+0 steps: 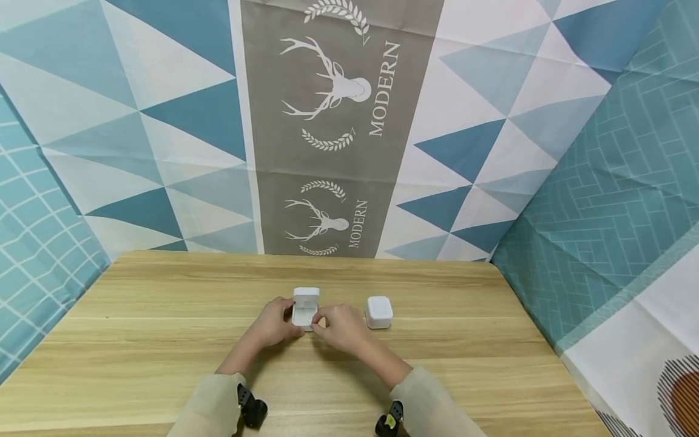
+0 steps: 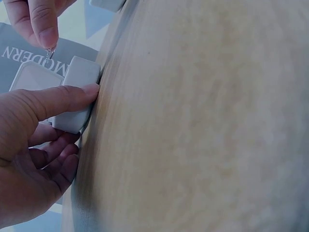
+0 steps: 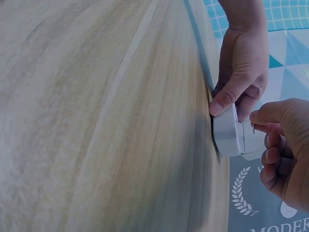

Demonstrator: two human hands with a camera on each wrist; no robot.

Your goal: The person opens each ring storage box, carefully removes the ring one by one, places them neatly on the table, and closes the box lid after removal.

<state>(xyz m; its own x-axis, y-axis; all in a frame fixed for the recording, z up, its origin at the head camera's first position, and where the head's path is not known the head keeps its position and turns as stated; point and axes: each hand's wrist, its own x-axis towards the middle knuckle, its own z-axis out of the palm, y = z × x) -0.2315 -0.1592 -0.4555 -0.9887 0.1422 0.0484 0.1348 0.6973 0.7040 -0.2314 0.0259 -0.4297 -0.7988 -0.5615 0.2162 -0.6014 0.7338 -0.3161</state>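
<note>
A small white ring box (image 1: pixel 304 317) stands on the table with its hinged lid raised at the back and a pale lining inside. My left hand (image 1: pixel 275 323) grips its base from the left, the thumb along the front side and the fingers round the other side. My right hand (image 1: pixel 343 328) is at the box's right front edge. Between its thumb and index fingertip it pinches a thin, shiny silver ring (image 2: pixel 49 55), close over the open box. In the right wrist view the fingers partly hide the ring (image 3: pixel 253 127); its other fingers are curled loosely.
A second white box (image 1: pixel 379 312), lid down, stands on the wooden table (image 1: pixel 464 352) just right of my right hand. Behind the table's far edge hangs a patterned cloth (image 1: pixel 338 164) with triangles and deer heads. Tile-patterned cloths flank both sides.
</note>
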